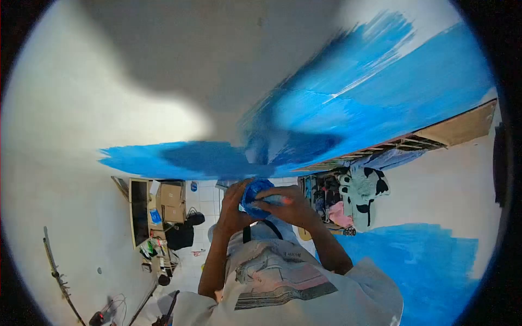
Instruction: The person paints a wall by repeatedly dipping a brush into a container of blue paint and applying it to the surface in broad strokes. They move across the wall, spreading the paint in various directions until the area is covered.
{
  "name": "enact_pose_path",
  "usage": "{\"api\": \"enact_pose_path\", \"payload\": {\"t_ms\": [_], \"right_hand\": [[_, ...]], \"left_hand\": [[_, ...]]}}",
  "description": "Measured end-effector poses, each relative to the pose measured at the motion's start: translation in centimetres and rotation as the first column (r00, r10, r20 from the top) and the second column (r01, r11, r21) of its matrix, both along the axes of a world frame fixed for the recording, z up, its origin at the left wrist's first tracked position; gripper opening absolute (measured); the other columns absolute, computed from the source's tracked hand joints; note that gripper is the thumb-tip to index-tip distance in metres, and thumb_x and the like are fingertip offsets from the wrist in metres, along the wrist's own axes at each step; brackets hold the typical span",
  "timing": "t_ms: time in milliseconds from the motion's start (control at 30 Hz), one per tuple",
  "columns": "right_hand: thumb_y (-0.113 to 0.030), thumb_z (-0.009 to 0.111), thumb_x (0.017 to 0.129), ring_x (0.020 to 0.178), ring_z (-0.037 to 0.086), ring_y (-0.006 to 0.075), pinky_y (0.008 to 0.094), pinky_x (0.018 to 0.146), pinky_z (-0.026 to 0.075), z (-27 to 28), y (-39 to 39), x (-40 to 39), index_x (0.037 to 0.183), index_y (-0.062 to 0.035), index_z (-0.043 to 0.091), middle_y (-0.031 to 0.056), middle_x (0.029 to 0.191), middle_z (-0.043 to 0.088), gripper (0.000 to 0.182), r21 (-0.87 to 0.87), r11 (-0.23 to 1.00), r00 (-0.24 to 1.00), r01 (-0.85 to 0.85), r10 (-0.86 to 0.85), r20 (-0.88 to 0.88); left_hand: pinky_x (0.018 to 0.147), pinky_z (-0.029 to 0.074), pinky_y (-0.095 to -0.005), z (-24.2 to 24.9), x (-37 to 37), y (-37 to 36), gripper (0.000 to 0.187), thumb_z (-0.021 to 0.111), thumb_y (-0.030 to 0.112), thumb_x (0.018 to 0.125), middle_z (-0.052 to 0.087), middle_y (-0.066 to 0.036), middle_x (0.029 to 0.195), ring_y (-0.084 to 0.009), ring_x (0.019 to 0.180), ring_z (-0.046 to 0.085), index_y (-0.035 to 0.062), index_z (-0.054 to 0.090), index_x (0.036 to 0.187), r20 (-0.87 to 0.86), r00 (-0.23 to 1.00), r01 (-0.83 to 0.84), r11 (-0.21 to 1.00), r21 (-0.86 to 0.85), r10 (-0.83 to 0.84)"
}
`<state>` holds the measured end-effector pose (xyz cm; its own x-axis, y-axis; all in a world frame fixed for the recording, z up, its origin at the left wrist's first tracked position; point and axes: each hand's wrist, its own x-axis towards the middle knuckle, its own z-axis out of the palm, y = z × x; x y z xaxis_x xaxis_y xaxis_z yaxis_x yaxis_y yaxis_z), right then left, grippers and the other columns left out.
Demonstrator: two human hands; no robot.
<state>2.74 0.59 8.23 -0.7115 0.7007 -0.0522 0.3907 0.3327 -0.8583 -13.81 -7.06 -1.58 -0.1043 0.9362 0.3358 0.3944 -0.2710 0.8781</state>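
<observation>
Head view: hands meet at frame centre, both on a small round blue paint-smeared object (255, 196), possibly a roller cover or sponge; exact kind cannot be told. Left hand (232, 209) has fingers curled around the object's left side. Right hand (288, 206) has fingers clenched over its right side and front. Object sits between the palms, just below the lower edge of a broad blue painted patch (348, 114) on a white wall (81, 108). Brown cardboard boxes (171, 201) lie near a doorway, left of the hands. Hanging clothes (359, 198) lie right of them.
</observation>
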Motion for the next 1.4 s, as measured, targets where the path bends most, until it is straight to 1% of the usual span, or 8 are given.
{"api": "enact_pose_path", "payload": {"t_ms": [200, 267, 333, 533, 733, 833, 933, 1400], "right_hand": [[-0.017, 0.077, 0.08, 0.073, 0.067, 0.0155, 0.0303, 0.065, 0.055, 1.8, 0.7, 3.6, 0.099, -0.0089, 0.072, 0.0095, 0.089, 0.071, 0.021, 0.145, 0.943, 0.948, 0.299, -0.277, -0.156], [-0.016, 0.076, 0.081, 0.072, 0.068, 0.0161, 0.0298, 0.063, 0.055, 1.1, 0.7, 3.7, 0.096, -0.0061, 0.071, 0.0095, 0.087, 0.071, 0.019, 0.229, 0.922, 0.947, 0.313, -0.286, -0.143], [-0.014, 0.074, 0.082, 0.071, 0.069, 0.0202, 0.0311, 0.064, 0.055, 1.9, 0.0, 2.8, 0.094, -0.0069, 0.071, 0.0107, 0.085, 0.07, 0.015, 0.046, 0.924, 0.907, 0.38, -0.362, -0.213], [-0.014, 0.077, 0.079, 0.071, 0.067, 0.0137, 0.0311, 0.063, 0.054, 0.6, -0.5, 2.5, 0.089, -0.0039, 0.07, 0.0098, 0.08, 0.071, 0.017, 0.04, 0.918, 0.914, 0.395, -0.388, -0.116], [-0.012, 0.079, 0.078, 0.067, 0.061, 0.009, 0.0244, 0.061, 0.05, 3.8, 0.6, 6.0, 0.086, -0.0019, 0.069, 0.002, 0.077, 0.066, 0.016, -0.176, 0.758, 0.724, 0.629, -0.653, -0.223], [-0.01, 0.077, 0.08, 0.071, 0.06, 0.0098, 0.0242, 0.061, 0.049, 3.2, 1.0, 6.7, 0.089, -0.001, 0.068, 0.0024, 0.08, 0.066, 0.016, -0.405, 0.635, 0.474, 0.657, -0.767, -0.433], [-0.016, 0.072, 0.084, 0.083, 0.065, 0.0163, 0.0305, 0.068, 0.055, 1.9, 1.3, 7.1, 0.11, -0.0011, 0.061, 0.008, 0.099, 0.065, 0.032, -0.714, 0.453, 0.317, 0.534, -0.89, -0.328], [-0.024, 0.063, 0.091, 0.089, 0.066, 0.0185, 0.0359, 0.077, 0.055, -0.8, 2.0, 9.9, 0.11, -0.0065, 0.058, 0.0079, 0.103, 0.065, 0.026, -0.916, 0.371, 0.256, 0.149, -0.91, -0.327]], "left_hand": [[0.097, 0.044, -0.046, 1.4, 0.5, 1.5, 0.094, 0.092, 0.029, 0.051, 0.056, -0.016, 0.126, -0.0353, 0.117, 0.053, 0.0091, 0.049, 0.132, 0.028, 0.998, -0.056, 0.992, -0.11, 0.059], [0.097, 0.044, -0.0463, 2.2, 0.4, 2.3, 0.094, 0.092, 0.03, 0.051, 0.056, -0.015, 0.126, -0.035, 0.117, 0.052, 0.0086, 0.049, 0.132, -0.1, 0.994, -0.026, 0.998, 0.052, 0.031], [0.096, 0.043, -0.0466, 2.8, 0.9, 2.9, 0.092, 0.091, 0.028, 0.05, 0.056, -0.014, 0.125, -0.035, 0.116, 0.052, 0.0089, 0.05, 0.131, -0.17, 0.985, 0.022, 0.996, 0.083, -0.008], [0.098, 0.043, -0.0455, 3.9, 3.2, 3.7, 0.093, 0.089, 0.025, 0.049, 0.056, -0.017, 0.126, -0.0355, 0.117, 0.053, 0.0072, 0.051, 0.131, -0.119, 0.99, 0.074, 0.997, 0.005, -0.073], [0.096, 0.046, -0.0438, 2.7, 3.1, 4.8, 0.095, 0.092, 0.034, 0.055, 0.057, -0.019, 0.125, -0.0325, 0.116, 0.056, 0.0047, 0.047, 0.133, 0.12, 0.99, 0.079, 0.994, -0.072, -0.07], [0.094, 0.049, -0.0406, 4.2, 3.1, 5.5, 0.101, 0.093, 0.033, 0.054, 0.06, -0.017, 0.122, -0.0273, 0.111, 0.06, 0.0019, 0.042, 0.136, 0.064, 0.997, 0.055, 0.996, -0.072, -0.05], [0.094, 0.05, -0.0393, 5.5, 3.5, 6.2, 0.104, 0.093, 0.031, 0.054, 0.06, -0.014, 0.122, -0.0242, 0.11, 0.061, 0.0017, 0.039, 0.138, 0.059, 0.996, 0.071, 0.995, -0.072, -0.067], [0.091, 0.049, -0.0405, 6.7, 4.2, 7.1, 0.091, 0.093, 0.032, 0.053, 0.061, -0.016, 0.116, -0.0285, 0.106, 0.062, 0.0028, 0.049, 0.126, 0.121, 0.99, 0.076, 0.995, -0.058, -0.068]]}}
